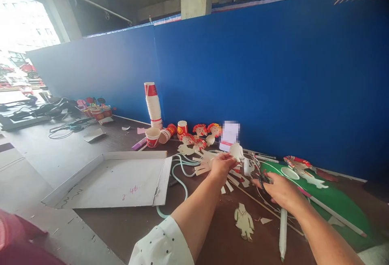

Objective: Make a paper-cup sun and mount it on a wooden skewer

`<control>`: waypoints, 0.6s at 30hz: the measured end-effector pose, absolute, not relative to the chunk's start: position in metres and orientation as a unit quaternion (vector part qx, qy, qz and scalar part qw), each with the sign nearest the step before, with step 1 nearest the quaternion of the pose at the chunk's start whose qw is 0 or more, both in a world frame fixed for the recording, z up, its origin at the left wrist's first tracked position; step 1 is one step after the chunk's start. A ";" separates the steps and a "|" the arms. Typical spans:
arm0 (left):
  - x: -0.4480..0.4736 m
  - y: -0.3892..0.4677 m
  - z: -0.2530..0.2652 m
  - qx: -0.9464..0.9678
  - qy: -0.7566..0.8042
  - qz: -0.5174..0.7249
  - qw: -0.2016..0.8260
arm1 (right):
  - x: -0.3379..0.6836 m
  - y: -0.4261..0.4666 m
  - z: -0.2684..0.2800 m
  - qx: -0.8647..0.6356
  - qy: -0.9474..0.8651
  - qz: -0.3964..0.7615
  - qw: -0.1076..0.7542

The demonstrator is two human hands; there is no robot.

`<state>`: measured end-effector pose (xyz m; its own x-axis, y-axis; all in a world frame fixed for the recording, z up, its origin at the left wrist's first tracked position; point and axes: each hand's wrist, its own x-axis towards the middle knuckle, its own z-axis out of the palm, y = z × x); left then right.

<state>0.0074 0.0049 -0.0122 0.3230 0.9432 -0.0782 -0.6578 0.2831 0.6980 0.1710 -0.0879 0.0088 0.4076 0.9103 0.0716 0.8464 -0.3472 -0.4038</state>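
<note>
Paper [236, 151], pale and small with a rounded top, is sitting in the left hand [223, 165], whose thumb and fingers are pinching its lower edge. Scissors [263, 178] with dark handles are sitting in the right hand [281, 190]; its fingers are curling about the handles, while the blades are too small and cluttered to read clearly.

Between the 2 hands, closer to the wearer, 1 pale cut-out figure [243, 222] is lying flat on the brown table [219, 236], and a small scrap [266, 221] is lying near it, toward the right hand. Just below the right hand, 1 thick white pen [283, 236] is pointing toward the wearer. To the right of that hand, a green sheet [352, 208] is spreading out, with 1 long white stick [337, 212] lying across it.

Just beside the left hand, a piece cut into strips [205, 160] is fanning out. Beyond it, 4 red-fringed figures [199, 144] are clustering together. Farther left, a tall cup stack [152, 109] is standing upright. Well left of the left hand, a shallow white tray [106, 180] is showing pink handwriting.
</note>
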 end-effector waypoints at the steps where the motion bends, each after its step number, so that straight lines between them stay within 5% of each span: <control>1: 0.007 0.005 -0.012 0.285 0.252 0.525 0.761 | 0.172 -0.089 0.010 -0.830 -0.526 0.086 0.168; 18: 0.006 -0.001 -0.003 0.286 0.277 0.517 0.758 | 0.171 -0.089 0.004 -0.828 -0.541 0.057 0.139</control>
